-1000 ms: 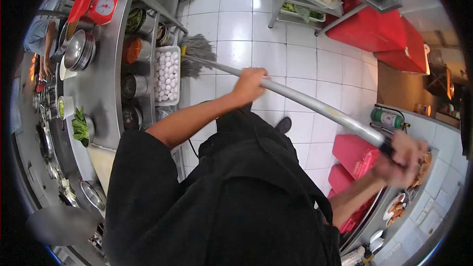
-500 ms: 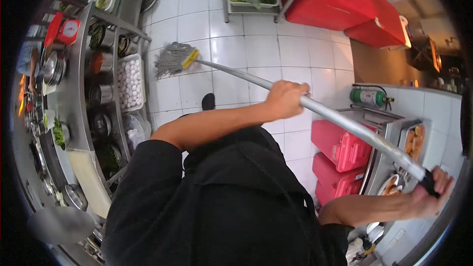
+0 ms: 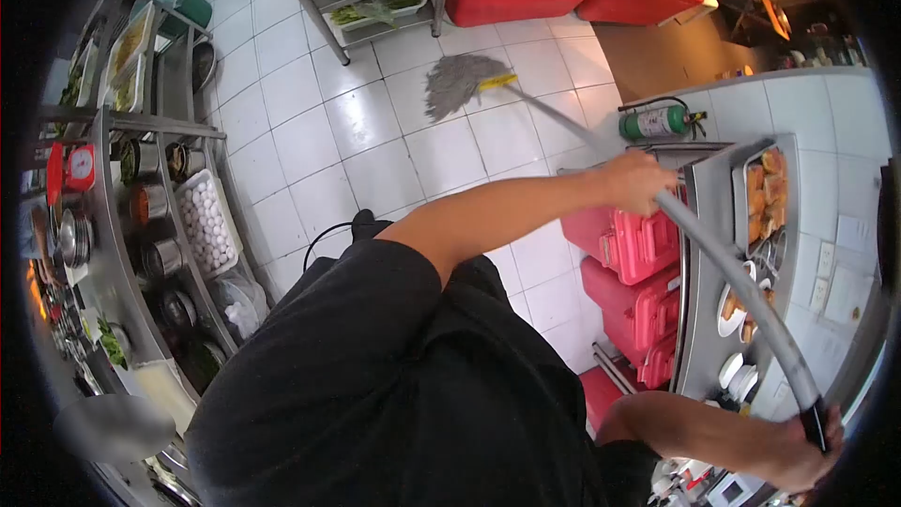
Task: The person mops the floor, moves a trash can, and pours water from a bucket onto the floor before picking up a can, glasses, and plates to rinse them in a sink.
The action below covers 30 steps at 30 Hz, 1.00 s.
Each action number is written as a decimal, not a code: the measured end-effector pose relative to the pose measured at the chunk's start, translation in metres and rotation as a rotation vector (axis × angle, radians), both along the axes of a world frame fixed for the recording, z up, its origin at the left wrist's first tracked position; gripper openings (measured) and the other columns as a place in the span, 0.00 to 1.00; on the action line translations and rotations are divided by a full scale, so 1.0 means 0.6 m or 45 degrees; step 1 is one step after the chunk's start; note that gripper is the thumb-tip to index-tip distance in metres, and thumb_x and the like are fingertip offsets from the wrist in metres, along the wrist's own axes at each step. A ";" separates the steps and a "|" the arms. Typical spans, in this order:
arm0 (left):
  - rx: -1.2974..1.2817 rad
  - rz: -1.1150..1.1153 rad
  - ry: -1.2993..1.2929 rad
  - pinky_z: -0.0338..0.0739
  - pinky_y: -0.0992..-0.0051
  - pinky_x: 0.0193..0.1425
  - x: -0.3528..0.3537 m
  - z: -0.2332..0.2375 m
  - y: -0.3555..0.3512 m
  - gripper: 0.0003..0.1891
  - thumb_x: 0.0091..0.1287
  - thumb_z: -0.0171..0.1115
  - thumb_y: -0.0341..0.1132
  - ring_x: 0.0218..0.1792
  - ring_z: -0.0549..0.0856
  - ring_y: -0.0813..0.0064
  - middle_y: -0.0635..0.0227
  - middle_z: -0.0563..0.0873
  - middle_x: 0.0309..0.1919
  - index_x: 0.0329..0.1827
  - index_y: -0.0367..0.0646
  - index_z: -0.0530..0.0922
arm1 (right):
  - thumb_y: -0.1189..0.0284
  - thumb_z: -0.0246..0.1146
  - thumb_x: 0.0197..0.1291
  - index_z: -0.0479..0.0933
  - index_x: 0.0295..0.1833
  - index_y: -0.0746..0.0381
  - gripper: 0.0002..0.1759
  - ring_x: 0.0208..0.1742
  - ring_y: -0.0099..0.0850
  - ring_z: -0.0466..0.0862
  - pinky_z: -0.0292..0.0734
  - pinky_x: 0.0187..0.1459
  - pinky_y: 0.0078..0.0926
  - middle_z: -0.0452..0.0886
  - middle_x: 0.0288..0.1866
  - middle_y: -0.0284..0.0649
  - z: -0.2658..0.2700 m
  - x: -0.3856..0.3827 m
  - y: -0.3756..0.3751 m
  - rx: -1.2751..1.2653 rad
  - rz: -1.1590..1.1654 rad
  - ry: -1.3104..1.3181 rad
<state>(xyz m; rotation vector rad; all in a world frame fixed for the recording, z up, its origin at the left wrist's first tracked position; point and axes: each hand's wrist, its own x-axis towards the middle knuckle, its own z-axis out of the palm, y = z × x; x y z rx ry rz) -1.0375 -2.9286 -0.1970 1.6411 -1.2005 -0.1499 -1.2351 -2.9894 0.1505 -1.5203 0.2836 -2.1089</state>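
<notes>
Swinging from 10 o'clock to 12 o'clock, the mop head now rests on the floor tiles. 2 hands hold 1 mop handle: left hand fully closed round its middle, right hand wrapped on the end at 4 o'clock. Passing over the bench, it could clip the 1 food tray or 3 red crates.

My pole is smooth dull metal; its mop head, at twelve o'clock, rough grey string on glossy white tiles; crates glossy red plastic.
</notes>
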 end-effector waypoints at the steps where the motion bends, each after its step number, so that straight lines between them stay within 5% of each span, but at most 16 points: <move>1: -0.009 0.044 0.009 0.76 0.56 0.37 0.017 -0.025 -0.013 0.11 0.45 0.67 0.34 0.35 0.84 0.54 0.59 0.83 0.27 0.33 0.47 0.78 | 0.77 0.59 0.54 0.74 0.28 0.72 0.08 0.22 0.36 0.74 0.75 0.32 0.37 0.68 0.20 0.42 -0.020 -0.018 -0.026 0.008 -0.032 -0.044; 4: 0.028 0.120 0.096 0.77 0.56 0.41 0.069 -0.068 -0.022 0.11 0.45 0.67 0.34 0.37 0.84 0.53 0.59 0.84 0.29 0.33 0.45 0.80 | 0.77 0.62 0.59 0.78 0.29 0.69 0.07 0.22 0.39 0.77 0.79 0.30 0.41 0.70 0.18 0.42 -0.103 0.022 0.010 -0.013 -0.062 0.058; 7: 0.150 0.136 0.108 0.77 0.55 0.43 0.094 -0.051 0.031 0.11 0.45 0.67 0.33 0.38 0.84 0.51 0.57 0.85 0.30 0.33 0.42 0.80 | 0.78 0.65 0.56 0.74 0.24 0.66 0.10 0.19 0.36 0.75 0.75 0.29 0.39 0.68 0.14 0.39 -0.130 0.030 0.036 0.037 0.327 0.059; 9: 0.088 0.235 0.038 0.77 0.54 0.44 0.089 -0.056 0.035 0.09 0.46 0.68 0.35 0.39 0.85 0.51 0.54 0.85 0.30 0.29 0.43 0.82 | 0.77 0.65 0.54 0.72 0.24 0.66 0.10 0.17 0.34 0.72 0.72 0.26 0.36 0.67 0.13 0.39 -0.098 0.042 0.047 -0.122 0.146 0.137; 12: 0.018 0.330 0.104 0.77 0.53 0.45 0.046 -0.008 0.074 0.08 0.47 0.69 0.37 0.37 0.85 0.50 0.53 0.85 0.27 0.26 0.44 0.84 | 0.76 0.59 0.55 0.72 0.25 0.63 0.08 0.19 0.36 0.73 0.69 0.23 0.38 0.71 0.18 0.41 0.012 0.019 -0.034 -0.272 0.401 0.130; 13: 0.005 0.360 0.182 0.77 0.53 0.45 0.030 0.011 0.094 0.07 0.47 0.68 0.36 0.37 0.85 0.49 0.52 0.85 0.27 0.26 0.43 0.84 | 0.75 0.56 0.60 0.70 0.24 0.55 0.11 0.11 0.22 0.64 0.59 0.15 0.23 0.65 0.15 0.27 0.018 0.080 0.108 -0.412 0.351 0.078; 14: -0.016 0.390 0.260 0.76 0.53 0.44 0.015 0.030 0.118 0.07 0.47 0.68 0.35 0.36 0.85 0.49 0.51 0.85 0.26 0.26 0.42 0.84 | 0.76 0.57 0.58 0.70 0.23 0.54 0.11 0.10 0.22 0.64 0.58 0.14 0.22 0.63 0.14 0.25 0.044 0.081 0.147 -0.037 0.480 0.172; 15: -0.029 0.395 0.231 0.76 0.55 0.45 0.003 0.047 0.154 0.07 0.48 0.67 0.34 0.36 0.85 0.50 0.51 0.85 0.27 0.26 0.40 0.83 | 0.75 0.57 0.58 0.68 0.21 0.54 0.14 0.10 0.20 0.64 0.57 0.13 0.22 0.61 0.12 0.24 0.067 0.093 0.168 -0.015 0.473 0.137; 19: -0.091 0.588 0.247 0.73 0.59 0.47 -0.044 0.081 0.299 0.06 0.49 0.63 0.28 0.37 0.84 0.53 0.51 0.85 0.30 0.28 0.34 0.81 | 0.73 0.56 0.61 0.62 0.16 0.52 0.19 0.09 0.18 0.58 0.55 0.14 0.22 0.56 0.11 0.21 0.139 0.116 0.182 -0.052 0.917 0.329; 24: -0.063 0.707 0.309 0.71 0.56 0.46 -0.079 0.082 0.486 0.07 0.45 0.61 0.27 0.37 0.83 0.54 0.54 0.84 0.28 0.28 0.36 0.79 | 0.66 0.53 0.70 0.68 0.27 0.59 0.16 0.12 0.17 0.58 0.56 0.16 0.22 0.56 0.15 0.21 0.143 0.213 0.208 -0.223 1.340 0.402; 25: -0.041 0.734 0.329 0.71 0.56 0.46 -0.087 0.075 0.525 0.07 0.44 0.61 0.27 0.37 0.83 0.54 0.55 0.83 0.28 0.28 0.36 0.79 | 0.67 0.55 0.68 0.69 0.28 0.60 0.14 0.11 0.17 0.61 0.58 0.15 0.20 0.57 0.15 0.21 0.141 0.233 0.176 -0.542 1.370 0.676; 27: 0.014 0.860 0.343 0.72 0.55 0.45 -0.100 0.048 0.604 0.07 0.43 0.60 0.27 0.37 0.83 0.54 0.56 0.82 0.26 0.27 0.37 0.78 | 0.63 0.58 0.64 0.71 0.30 0.59 0.13 0.13 0.16 0.66 0.62 0.15 0.18 0.63 0.15 0.22 0.068 0.289 0.267 -0.094 2.001 0.360; 28: 0.055 0.903 0.369 0.72 0.55 0.44 -0.106 0.027 0.639 0.07 0.43 0.60 0.26 0.37 0.83 0.54 0.57 0.82 0.26 0.27 0.38 0.78 | 0.68 0.59 0.55 0.72 0.25 0.62 0.11 0.18 0.28 0.72 0.69 0.26 0.33 0.69 0.16 0.33 0.058 0.319 0.244 0.021 2.133 0.193; 30: 0.139 1.025 0.369 0.72 0.55 0.44 -0.120 -0.018 0.705 0.09 0.43 0.61 0.26 0.37 0.83 0.53 0.58 0.82 0.27 0.30 0.38 0.78 | 0.72 0.61 0.45 0.71 0.19 0.62 0.09 0.21 0.36 0.74 0.71 0.35 0.39 0.71 0.16 0.40 0.012 0.350 0.229 0.106 2.293 0.247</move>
